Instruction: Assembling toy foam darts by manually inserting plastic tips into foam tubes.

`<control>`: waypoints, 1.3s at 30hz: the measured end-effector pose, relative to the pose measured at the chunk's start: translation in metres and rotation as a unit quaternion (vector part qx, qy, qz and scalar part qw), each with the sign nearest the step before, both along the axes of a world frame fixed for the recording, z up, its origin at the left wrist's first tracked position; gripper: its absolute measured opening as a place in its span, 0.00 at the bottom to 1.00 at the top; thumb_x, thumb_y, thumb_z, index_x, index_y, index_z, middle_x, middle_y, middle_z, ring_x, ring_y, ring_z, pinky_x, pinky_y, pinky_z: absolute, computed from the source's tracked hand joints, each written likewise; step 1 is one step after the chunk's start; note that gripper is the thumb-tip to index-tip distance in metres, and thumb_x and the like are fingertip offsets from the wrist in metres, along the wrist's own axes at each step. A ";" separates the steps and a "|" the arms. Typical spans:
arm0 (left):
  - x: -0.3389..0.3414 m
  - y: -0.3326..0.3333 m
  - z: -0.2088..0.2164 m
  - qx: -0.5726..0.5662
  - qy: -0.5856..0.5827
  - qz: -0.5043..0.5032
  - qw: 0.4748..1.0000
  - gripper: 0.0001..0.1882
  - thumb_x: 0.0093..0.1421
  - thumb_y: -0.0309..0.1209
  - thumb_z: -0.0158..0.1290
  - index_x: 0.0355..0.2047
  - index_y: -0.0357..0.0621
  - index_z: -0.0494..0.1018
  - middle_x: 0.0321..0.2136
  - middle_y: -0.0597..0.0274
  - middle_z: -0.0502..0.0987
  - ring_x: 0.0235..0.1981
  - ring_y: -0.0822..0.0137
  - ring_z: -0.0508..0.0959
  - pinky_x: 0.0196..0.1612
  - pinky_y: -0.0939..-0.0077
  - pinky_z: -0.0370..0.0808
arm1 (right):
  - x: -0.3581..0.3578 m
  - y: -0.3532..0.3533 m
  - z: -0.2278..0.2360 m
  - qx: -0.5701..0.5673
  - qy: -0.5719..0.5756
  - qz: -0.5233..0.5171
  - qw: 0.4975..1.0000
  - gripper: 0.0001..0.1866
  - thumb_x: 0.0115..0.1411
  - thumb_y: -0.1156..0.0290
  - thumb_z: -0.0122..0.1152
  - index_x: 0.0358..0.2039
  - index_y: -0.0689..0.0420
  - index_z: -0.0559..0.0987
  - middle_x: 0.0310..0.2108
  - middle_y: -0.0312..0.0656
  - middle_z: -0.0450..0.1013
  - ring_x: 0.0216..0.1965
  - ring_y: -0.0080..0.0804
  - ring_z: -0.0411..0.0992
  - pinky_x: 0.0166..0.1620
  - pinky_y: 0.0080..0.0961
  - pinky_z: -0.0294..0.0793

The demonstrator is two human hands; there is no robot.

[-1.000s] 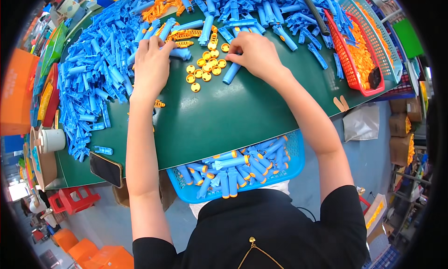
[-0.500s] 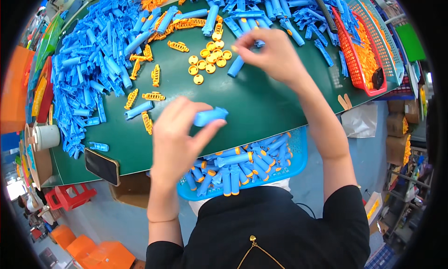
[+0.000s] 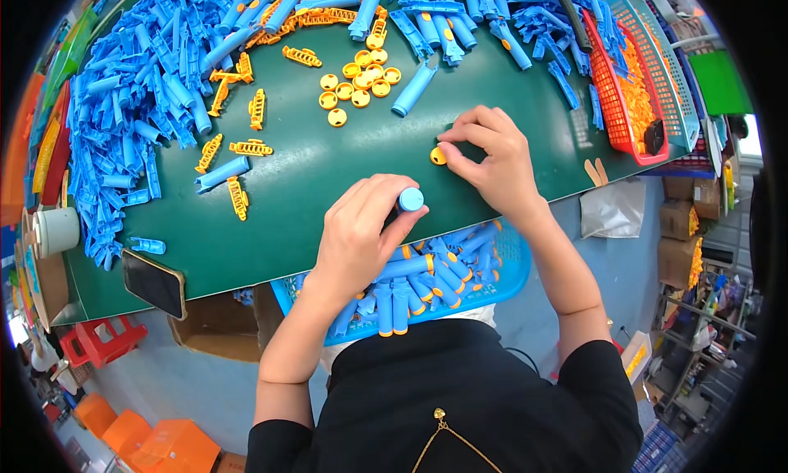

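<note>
1. Now the left hand [image 3: 361,227], below frame centre, curls around a cylindrical blue plastic tube [image 3: 410,199].
2. The right hand [image 3: 498,159], right of centre, has come down, thumb and finger pinching.
3. The tube has turned end-on.
4. A round yellow plastic cap [image 3: 438,156], pinched there, is nearer it, yet apart.

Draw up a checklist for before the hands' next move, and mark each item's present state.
1. Left hand holds a blue tube: ok, one round end shows.
2. Right hand holds a yellow cap: ok, pinched at the fingertips.
3. Yellow cap and blue tube in contact: not ok, they are apart.
4. Other end of the blue tube sound: cannot tell, hidden by the hand.
5. Loose caps lying on the green table: ok, clustered beyond the hands.
6. Phone wholly inside the table edge: not ok, a corner appears to jut past it.
</note>
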State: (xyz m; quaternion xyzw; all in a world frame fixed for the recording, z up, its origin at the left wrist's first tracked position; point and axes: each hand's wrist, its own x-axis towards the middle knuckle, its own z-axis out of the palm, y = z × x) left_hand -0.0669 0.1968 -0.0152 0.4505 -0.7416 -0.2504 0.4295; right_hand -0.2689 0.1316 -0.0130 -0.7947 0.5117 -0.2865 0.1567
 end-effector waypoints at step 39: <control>-0.012 -0.002 0.000 0.260 0.291 -0.137 0.910 0.26 0.65 0.49 0.34 0.35 0.34 0.66 0.32 0.55 0.70 0.35 0.65 0.70 0.42 0.73 0.68 | 0.022 0.028 0.049 0.028 -0.087 0.209 0.974 0.14 0.44 0.69 0.73 0.32 0.57 0.81 0.26 0.36 0.73 0.33 0.35 0.68 0.36 0.28 0.70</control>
